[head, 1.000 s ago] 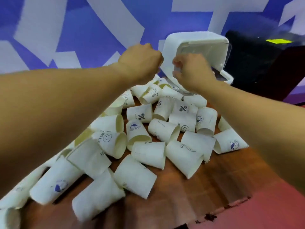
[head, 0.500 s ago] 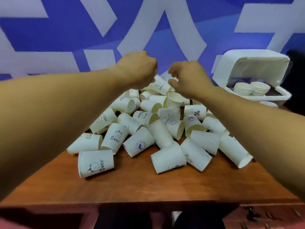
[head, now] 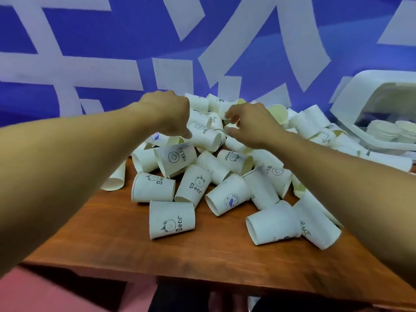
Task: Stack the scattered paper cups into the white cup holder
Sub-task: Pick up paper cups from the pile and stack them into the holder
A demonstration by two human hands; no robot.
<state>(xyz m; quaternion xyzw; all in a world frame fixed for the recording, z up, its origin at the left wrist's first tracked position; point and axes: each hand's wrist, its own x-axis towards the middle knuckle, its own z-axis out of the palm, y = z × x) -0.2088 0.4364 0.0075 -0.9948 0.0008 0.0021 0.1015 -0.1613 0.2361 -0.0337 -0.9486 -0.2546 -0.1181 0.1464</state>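
Dozens of cups [head: 193, 192] are seen lying on their sides in a loose heap on the bench [head: 112, 239], so most of the task is judged to be left. A start has been made: at least two low stacks [head: 382, 131] are seen inside the white holder [head: 360, 91], which stands tipped at the far right of the bench, just beside the heap.

Both hands are held over the top of the heap, apart from the holder. The left hand [head: 166, 113] is turned down with its fingers curled against a HELLO cup [head: 206, 137]; whether that cup is gripped cannot be told. The right hand [head: 252, 127] is curled too, and the rim of a top cup [head: 231, 126] is seen between its thumb and forefinger, so a pinch on it is judged likely. No nested stack is seen in either hand.

The step in hand is taken to be picking from the heap. Nesting and carrying across to the holder are not yet done for nearly all the cups.
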